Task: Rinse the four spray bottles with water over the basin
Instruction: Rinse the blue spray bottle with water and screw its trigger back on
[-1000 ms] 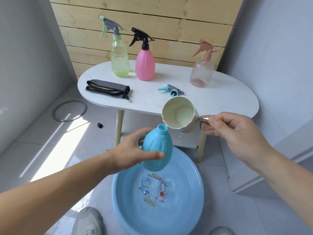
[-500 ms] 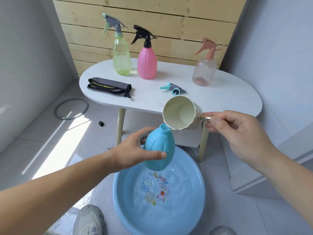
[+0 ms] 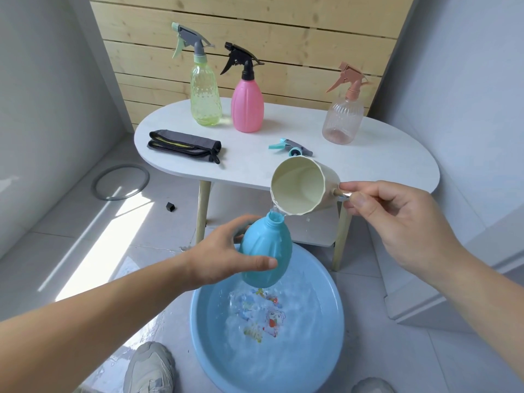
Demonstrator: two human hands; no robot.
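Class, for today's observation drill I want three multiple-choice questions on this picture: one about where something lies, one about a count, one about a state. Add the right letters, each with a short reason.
1. Where does the loose spray head lie?
A. on the table
B. in the basin
C. on the floor

2. How many bottles stand on the table?
A. two
B. three
C. four

3. The blue bottle in the left hand is:
A. capped
B. open at the neck
C. lying flat on the table

Answers:
1 A: it lies on the white table top.
2 B: the green bottle, the pink bottle and the clear bottle stand there.
3 B: its neck is bare, and the cup held by the right hand pours water at it.
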